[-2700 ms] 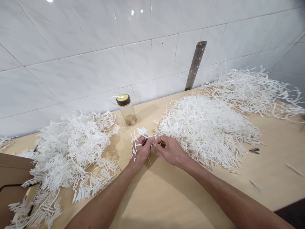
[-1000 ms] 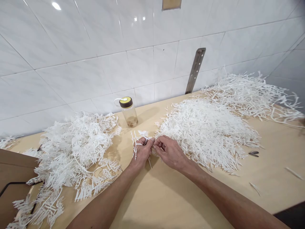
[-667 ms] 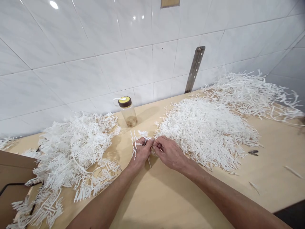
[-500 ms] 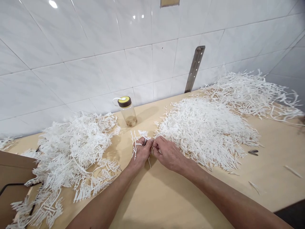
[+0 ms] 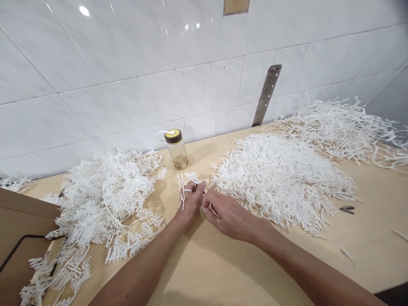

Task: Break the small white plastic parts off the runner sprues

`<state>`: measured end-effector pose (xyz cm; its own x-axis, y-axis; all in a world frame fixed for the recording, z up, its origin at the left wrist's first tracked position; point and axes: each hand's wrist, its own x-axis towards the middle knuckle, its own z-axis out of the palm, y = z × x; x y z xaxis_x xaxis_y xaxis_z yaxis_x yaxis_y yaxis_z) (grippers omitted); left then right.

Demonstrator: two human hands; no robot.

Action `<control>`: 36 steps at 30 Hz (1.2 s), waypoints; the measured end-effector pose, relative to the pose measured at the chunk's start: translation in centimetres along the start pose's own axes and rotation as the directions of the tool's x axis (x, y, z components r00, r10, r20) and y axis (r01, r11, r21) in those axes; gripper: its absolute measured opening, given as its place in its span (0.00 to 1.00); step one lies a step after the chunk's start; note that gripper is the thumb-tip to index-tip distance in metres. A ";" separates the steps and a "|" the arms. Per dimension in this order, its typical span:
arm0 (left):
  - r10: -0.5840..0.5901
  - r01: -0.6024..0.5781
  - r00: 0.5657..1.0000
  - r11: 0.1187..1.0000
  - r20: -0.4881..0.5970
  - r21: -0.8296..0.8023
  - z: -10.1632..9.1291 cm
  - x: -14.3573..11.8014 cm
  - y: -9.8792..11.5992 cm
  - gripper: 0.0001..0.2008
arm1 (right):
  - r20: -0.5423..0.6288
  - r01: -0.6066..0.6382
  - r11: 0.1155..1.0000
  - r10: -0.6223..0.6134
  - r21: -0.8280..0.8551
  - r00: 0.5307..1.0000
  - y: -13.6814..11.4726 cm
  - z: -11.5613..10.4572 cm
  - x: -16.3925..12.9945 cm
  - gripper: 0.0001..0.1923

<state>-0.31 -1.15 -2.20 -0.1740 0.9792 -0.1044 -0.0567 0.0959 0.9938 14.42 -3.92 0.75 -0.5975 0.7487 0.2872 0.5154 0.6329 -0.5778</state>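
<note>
Left fingers: the left hand (image 5: pixel 190 203) is curled tight around a white plastic branch (image 5: pixel 184 192), a thin stem with short comb-like prongs sticking out above and left of the knuckles.
Right fingers: the right hand (image 5: pixel 228 214) pinches a slim pale stick (image 5: pixel 211 208) between thumb and forefinger, fingertips just beside the left hand.
Branch position: held just over the smooth, light wooden table (image 5: pixel 223 263), between the two large heaps.
Left heap (image 5: pixel 102 204): tangled, spiky branches, loosely piled, white and matte.
Right heap (image 5: pixel 280 174): finer, straight sticks, dense and bristly.
Far heap (image 5: pixel 344 127): long bare stems, sparse and wiry.
Bottle (image 5: pixel 177 148): clear plastic cylinder, dark cap with yellow top, upright near the glossy tiled wall (image 5: pixel 127 63).
Bracket (image 5: pixel 267 94): flat metal strip on the tiles.
Cutters (image 5: pixel 348 209): small and dark, lying right of the sticks.
</note>
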 end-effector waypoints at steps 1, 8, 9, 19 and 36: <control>-0.013 0.013 1.000 1.000 0.013 -0.021 0.1 0.0 0.0 0.21 | -0.032 -0.078 0.996 0.080 0.035 0.996 0.5 -0.5 -0.1 0.04; -0.033 0.034 0.999 0.997 0.019 -0.073 0.7 0.5 0.0 0.20 | -0.343 -0.318 0.946 0.279 -0.064 0.897 4.1 -2.2 0.1 0.03; -0.032 0.033 0.999 0.997 0.019 -0.067 0.7 0.4 0.0 0.20 | -0.349 -0.314 0.947 0.274 -0.064 0.896 4.1 -2.0 0.2 0.04; -0.032 0.033 0.998 0.999 0.048 -0.016 1.2 -0.6 0.4 0.20 | -0.131 -0.285 0.951 0.299 0.119 0.945 2.6 -0.1 0.5 0.07; -0.001 0.014 0.983 0.998 0.185 -0.066 -0.2 0.9 0.5 0.19 | -0.103 0.020 0.951 0.013 0.310 0.995 0.2 -1.4 -0.1 0.07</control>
<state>-0.66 -0.20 -1.77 0.0114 0.9953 -0.0965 -0.1240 0.0972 0.9875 15.45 -3.60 1.63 -0.5242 0.7732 0.3570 0.2878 0.5553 -0.7803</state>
